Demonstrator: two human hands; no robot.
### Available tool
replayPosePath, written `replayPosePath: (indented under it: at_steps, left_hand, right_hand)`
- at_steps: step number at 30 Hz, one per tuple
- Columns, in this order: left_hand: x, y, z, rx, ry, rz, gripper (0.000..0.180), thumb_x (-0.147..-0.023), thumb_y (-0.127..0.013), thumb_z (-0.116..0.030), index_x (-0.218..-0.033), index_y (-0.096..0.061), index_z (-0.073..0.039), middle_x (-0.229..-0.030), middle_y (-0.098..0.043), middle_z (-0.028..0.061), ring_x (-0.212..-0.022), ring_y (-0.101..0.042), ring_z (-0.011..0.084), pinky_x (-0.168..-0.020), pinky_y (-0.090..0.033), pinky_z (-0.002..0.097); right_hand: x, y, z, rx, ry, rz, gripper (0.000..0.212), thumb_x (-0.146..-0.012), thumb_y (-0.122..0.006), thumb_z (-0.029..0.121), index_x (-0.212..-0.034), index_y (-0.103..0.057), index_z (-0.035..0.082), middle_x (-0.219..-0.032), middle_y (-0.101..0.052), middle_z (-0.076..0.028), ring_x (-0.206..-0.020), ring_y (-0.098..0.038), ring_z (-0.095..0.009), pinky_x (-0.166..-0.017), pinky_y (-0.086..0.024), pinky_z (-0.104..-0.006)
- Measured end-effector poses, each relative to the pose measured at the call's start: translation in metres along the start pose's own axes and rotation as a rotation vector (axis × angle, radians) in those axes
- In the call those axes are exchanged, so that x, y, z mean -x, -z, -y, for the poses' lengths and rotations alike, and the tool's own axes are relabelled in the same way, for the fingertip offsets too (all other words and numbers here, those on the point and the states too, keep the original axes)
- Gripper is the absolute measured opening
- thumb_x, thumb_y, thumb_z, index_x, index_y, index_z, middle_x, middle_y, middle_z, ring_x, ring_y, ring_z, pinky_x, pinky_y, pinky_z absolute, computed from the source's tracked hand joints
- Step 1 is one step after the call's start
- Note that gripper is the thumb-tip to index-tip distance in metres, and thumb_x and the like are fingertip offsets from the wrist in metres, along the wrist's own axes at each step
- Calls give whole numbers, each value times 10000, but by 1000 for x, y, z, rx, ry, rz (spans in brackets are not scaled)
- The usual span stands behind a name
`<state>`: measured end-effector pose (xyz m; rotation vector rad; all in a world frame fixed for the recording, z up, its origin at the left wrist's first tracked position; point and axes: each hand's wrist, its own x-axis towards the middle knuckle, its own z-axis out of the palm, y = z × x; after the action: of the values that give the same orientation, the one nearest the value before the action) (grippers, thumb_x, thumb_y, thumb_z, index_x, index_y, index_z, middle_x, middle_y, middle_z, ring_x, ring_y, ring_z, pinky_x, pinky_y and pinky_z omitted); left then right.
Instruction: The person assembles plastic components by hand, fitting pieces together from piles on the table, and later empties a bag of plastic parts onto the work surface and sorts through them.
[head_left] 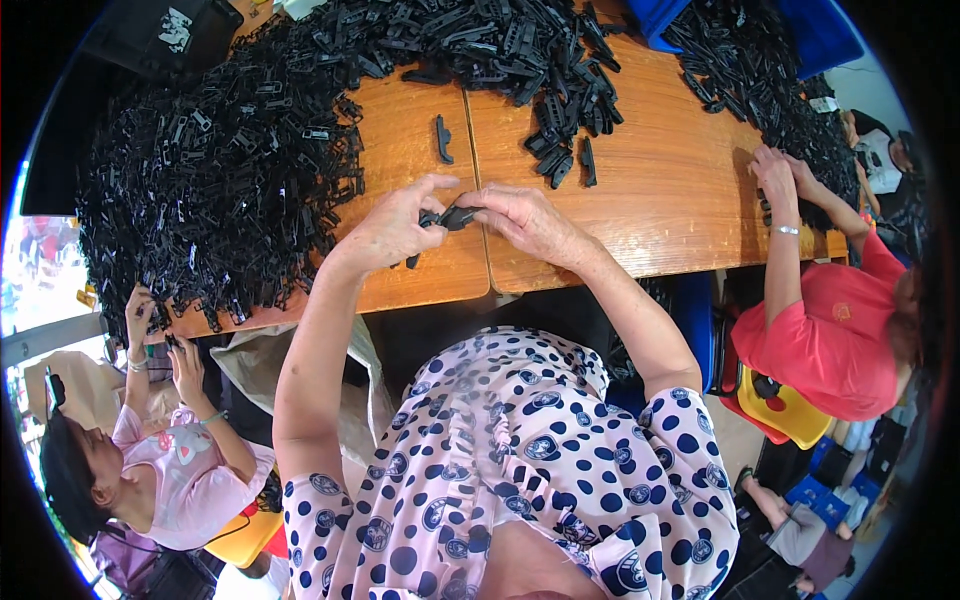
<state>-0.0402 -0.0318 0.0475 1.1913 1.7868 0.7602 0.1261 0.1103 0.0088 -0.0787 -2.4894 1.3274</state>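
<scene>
Over the table's near edge, close to the seam between two wooden tops, my two hands meet at a small black plastic piece (458,218). My left hand (388,230) pinches its left end, the other fingers stretched out above. From the other side, the fingers and thumb of my right hand (532,222) are closed on the same piece. Whether it is one part or two joined parts I cannot tell. Another dark bit (412,261) shows just below my left hand. A loose black part (443,140) lies beyond my hands, and a second loose part (587,162) lies farther right.
A large heap of black frame-like parts (220,190) covers the left side; a pile of longer black parts (500,45) lies at the back. Blue bins (820,35) and another pile (730,50) stand far right. Co-workers sit left (185,470) and right (830,340).
</scene>
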Motion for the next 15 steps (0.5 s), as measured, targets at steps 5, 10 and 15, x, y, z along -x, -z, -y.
replayPosePath:
  at_steps: [5,10,15]
  left_hand:
    - [6,-7,14,391,151,70,415,-771,-605,-4,-1177,-518,-11,-881,-628,36,-679,-544,99,-623,-447,241]
    - [0,-14,29,197,65,144,353,-773,-596,-2,-1120,-533,0,-880,-620,37,-658,-543,93,-626,-449,240]
    - [0,-2,19,308,173,249,310,-779,-578,2,-1087,-550,4,-868,-612,36,-662,-542,88,-626,-453,244]
  right_hand:
    - [10,-6,0,-5,-102,27,220,-849,-605,56,-1069,-610,46,-935,-643,-141,-885,-630,-319,-736,-511,-387]
    - [14,-13,-4,35,-11,70,210,-855,-604,65,-1064,-613,46,-940,-647,-141,-873,-632,-312,-742,-518,-380]
    - [16,0,6,-447,-408,193,196,-888,-584,98,-1078,-619,66,-938,-653,-129,-803,-639,-273,-725,-524,-330]
